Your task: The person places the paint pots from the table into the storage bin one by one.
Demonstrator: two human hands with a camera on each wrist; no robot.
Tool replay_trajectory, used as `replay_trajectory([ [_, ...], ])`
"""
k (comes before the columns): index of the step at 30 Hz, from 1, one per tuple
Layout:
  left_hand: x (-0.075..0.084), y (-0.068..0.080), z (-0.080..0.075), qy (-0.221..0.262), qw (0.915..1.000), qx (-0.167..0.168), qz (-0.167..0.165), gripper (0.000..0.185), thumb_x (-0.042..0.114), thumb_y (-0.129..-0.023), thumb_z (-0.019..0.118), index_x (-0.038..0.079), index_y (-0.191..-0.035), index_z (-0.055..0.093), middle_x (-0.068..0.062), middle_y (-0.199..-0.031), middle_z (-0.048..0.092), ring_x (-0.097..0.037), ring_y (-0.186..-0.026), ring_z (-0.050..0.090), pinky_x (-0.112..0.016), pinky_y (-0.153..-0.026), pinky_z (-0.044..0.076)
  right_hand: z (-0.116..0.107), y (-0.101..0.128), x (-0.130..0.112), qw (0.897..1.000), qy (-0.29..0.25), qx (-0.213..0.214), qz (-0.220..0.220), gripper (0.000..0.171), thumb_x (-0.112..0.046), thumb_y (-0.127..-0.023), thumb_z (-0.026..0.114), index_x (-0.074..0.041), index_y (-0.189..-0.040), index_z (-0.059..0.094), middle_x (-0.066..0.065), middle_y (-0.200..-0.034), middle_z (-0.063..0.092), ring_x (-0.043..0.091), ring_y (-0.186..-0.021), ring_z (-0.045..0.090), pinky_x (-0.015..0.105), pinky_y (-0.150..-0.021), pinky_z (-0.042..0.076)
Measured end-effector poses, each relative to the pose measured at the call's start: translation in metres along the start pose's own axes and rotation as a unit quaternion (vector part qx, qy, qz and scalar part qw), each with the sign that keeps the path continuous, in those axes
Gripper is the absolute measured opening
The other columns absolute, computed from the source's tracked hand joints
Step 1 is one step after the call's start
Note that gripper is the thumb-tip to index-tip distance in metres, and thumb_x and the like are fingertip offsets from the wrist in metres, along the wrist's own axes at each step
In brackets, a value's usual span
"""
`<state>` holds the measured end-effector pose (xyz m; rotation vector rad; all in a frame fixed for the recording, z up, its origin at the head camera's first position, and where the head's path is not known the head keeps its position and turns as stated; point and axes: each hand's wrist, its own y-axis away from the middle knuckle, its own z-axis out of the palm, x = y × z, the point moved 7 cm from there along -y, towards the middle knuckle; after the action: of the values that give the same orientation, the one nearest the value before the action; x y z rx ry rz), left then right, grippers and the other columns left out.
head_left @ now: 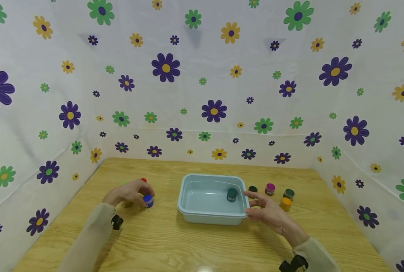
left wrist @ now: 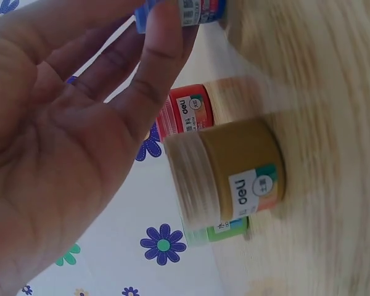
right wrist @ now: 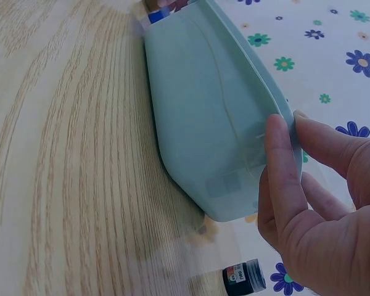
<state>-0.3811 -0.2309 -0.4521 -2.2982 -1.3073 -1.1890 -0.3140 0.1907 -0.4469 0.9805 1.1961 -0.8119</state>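
On the left side of the table my left hand [head_left: 132, 193] pinches a blue paint jar [head_left: 148, 201] between thumb and fingers; part of that jar [left wrist: 205, 11] shows at the top of the left wrist view. Beside this hand stand an ochre paint jar [left wrist: 243, 172], a red paint jar [left wrist: 191, 111] and a green paint jar [left wrist: 229, 229] partly behind the ochre one. My right hand [head_left: 268, 213] grips the right rim of a pale blue plastic basin [head_left: 212, 218], thumb and fingers on either side of the edge. Inside the basin sits a dark teal paint jar [head_left: 232, 195].
Right of the basin stand a dark green jar [head_left: 253, 189], a magenta jar [head_left: 270, 189], another dark green jar [head_left: 289, 194] and an orange-yellow jar [head_left: 285, 204]. A flower-printed cloth [head_left: 188, 94] walls in the wooden table [head_left: 161, 241] at the back and sides.
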Motion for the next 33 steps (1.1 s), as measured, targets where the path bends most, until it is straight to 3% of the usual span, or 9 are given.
replay_trajectory([
  [6, -0.005, -0.001, 0.0, 0.0, 0.9996, -0.009, -0.028, 0.036, -0.004, -0.071, 0.072, 0.004, -0.104, 0.063, -0.006, -0.102, 0.061, -0.025, -0.097, 0.055, -0.044, -0.087, 0.046, -0.001, -0.001, 0.002, 1.0, -0.004, -0.004, 0.003, 0.07, -0.003, -0.08, 0.067, -0.006, -0.14, 0.031, 0.024, -0.11, 0.042, 0.024, -0.087, 0.058, 0.048, -0.086, 0.045],
  [17, -0.009, -0.007, 0.0, -0.001, 0.9993, -0.004, -0.036, 0.036, -0.003, -0.07, 0.073, 0.005, -0.103, 0.065, -0.005, -0.101, 0.062, -0.024, -0.094, 0.056, -0.043, -0.084, 0.048, -0.004, 0.0, 0.002, 1.0, 0.006, 0.005, 0.007, 0.069, -0.006, -0.079, 0.069, -0.007, -0.139, 0.034, 0.024, -0.112, 0.041, 0.025, -0.087, 0.058, 0.047, -0.086, 0.045],
  [25, -0.001, -0.016, -0.006, 0.008, 0.9996, 0.023, -0.015, 0.033, 0.007, -0.071, 0.074, 0.008, -0.103, 0.063, -0.004, -0.098, 0.063, -0.021, -0.091, 0.058, -0.038, -0.082, 0.049, -0.007, 0.0, -0.002, 1.0, 0.006, 0.009, 0.003, 0.071, -0.005, -0.078, 0.07, -0.006, -0.138, 0.034, 0.024, -0.111, 0.041, 0.026, -0.087, 0.057, 0.048, -0.086, 0.045],
  [30, 0.009, -0.018, -0.009, 0.011, 0.9992, 0.037, 0.015, 0.032, 0.013, -0.074, 0.073, 0.007, -0.103, 0.061, -0.004, -0.098, 0.063, -0.021, -0.091, 0.057, -0.036, -0.082, 0.048, -0.005, -0.001, -0.001, 1.0, -0.001, 0.005, 0.003, 0.071, -0.005, -0.078, 0.07, -0.006, -0.139, 0.033, 0.024, -0.112, 0.041, 0.025, -0.087, 0.058, 0.047, -0.085, 0.045],
  [33, 0.013, -0.02, -0.01, 0.035, 0.9978, 0.054, 0.015, 0.032, 0.017, -0.075, 0.073, 0.009, -0.103, 0.06, -0.007, -0.099, 0.061, -0.023, -0.089, 0.057, -0.038, -0.079, 0.048, -0.003, -0.001, 0.0, 1.0, -0.002, 0.002, 0.002, 0.07, -0.005, -0.079, 0.069, -0.006, -0.139, 0.033, 0.025, -0.112, 0.041, 0.025, -0.087, 0.058, 0.047, -0.085, 0.045],
])
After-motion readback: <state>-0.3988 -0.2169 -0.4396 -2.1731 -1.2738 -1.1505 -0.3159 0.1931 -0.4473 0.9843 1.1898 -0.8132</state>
